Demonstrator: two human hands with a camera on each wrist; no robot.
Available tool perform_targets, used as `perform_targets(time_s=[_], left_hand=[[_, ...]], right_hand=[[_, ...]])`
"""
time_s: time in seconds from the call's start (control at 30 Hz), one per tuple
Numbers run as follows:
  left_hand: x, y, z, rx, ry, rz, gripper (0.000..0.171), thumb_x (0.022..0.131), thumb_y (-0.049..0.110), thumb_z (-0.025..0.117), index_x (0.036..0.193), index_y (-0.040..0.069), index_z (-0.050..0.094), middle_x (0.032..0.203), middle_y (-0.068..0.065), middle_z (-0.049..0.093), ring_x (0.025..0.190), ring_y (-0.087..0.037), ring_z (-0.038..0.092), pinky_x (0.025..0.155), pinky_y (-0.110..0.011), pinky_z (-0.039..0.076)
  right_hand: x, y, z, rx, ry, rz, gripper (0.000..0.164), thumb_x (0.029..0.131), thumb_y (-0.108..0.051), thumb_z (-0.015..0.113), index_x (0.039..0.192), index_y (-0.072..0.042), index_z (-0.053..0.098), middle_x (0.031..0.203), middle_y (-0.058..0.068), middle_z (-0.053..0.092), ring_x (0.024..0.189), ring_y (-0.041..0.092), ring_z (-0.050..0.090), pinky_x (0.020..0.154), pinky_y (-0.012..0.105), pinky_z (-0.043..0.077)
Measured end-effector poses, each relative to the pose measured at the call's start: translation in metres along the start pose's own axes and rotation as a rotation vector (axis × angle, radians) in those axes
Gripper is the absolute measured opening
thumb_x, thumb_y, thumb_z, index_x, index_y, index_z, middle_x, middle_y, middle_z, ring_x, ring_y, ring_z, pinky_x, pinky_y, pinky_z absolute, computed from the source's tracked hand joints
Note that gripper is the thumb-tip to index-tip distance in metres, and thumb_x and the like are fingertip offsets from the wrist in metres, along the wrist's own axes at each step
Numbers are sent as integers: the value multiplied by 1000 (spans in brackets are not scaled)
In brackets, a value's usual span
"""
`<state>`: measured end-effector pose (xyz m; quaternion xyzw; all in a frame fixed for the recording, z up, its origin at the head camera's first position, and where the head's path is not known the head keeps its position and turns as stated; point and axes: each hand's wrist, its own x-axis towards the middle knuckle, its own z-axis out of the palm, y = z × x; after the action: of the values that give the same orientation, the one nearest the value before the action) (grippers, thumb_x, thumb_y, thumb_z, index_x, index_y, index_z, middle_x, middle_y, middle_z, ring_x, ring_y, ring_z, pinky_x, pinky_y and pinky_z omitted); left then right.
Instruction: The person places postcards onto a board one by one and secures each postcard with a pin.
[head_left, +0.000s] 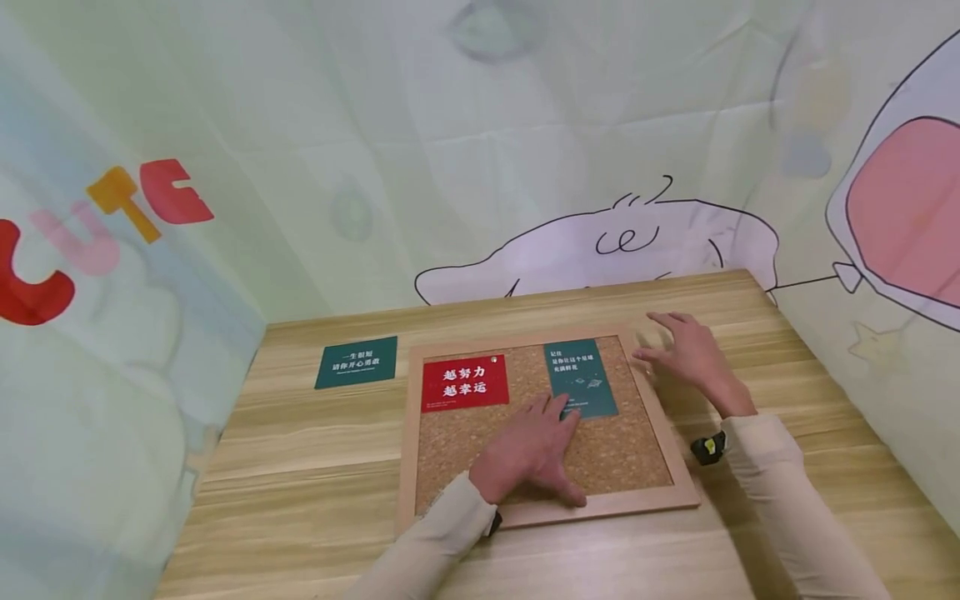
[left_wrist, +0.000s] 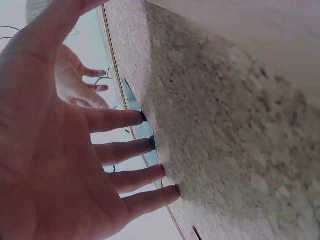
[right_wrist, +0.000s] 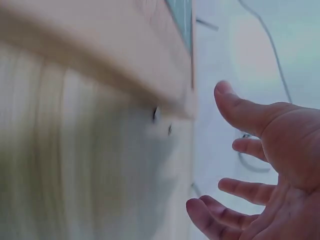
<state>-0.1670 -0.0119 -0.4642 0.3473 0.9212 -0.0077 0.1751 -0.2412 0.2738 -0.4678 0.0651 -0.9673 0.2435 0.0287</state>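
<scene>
A wood-framed cork board [head_left: 630,454] lies flat on the table. A green card [head_left: 588,367] with white writing is at its upper right, and a red card [head_left: 465,383] at its upper left. My left hand [head_left: 528,446] is over the board, fingers spread and nearly straight. Some of its fingertips [left_wrist: 152,143] touch the lower edge of the green card, the others the cork. Beside the frame's upper right corner, my right hand [head_left: 690,354] hovers with fingers loosely bent and nothing held. The right wrist view shows its thumb and fingers [right_wrist: 240,187] apart.
Left of the board, a second green card [head_left: 356,362] lies on the wooden table [head_left: 300,467]. Two tiny dark objects [right_wrist: 156,115] sit by the frame's corner, too blurred to identify. A printed cloth wall [head_left: 337,167] rises behind the table and on both sides.
</scene>
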Motion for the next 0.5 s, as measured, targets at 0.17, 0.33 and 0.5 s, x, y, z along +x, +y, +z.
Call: perform_targets(time_s=[0.17,0.33,0.5], left_hand=[[1,1,-1,0,-3,-8,117,70,77,79,160,16,37,167,-9,31,151,-35,32,121,-46,32],[2,1,-2,-2,-12,-15,117,70,77,80,160,15,37,166,-10,31,151,-36,31,122,-47,30],[3,2,-2,-13,-21,-17,118,69,76,81,160,16,37,167,-10,31,152,-36,30,122,-46,29]], right_hand=[[1,24,3,-18,0,-51,64,96,-28,76,146,5,52,138,41,51,128,58,45,106,72,35],[1,40,19,-53,25,-181,43,98,-20,74,134,2,66,124,34,64,117,52,56,99,67,43],[3,44,29,-33,64,-247,25,96,-12,74,118,-1,76,107,23,71,104,43,60,88,60,49]])
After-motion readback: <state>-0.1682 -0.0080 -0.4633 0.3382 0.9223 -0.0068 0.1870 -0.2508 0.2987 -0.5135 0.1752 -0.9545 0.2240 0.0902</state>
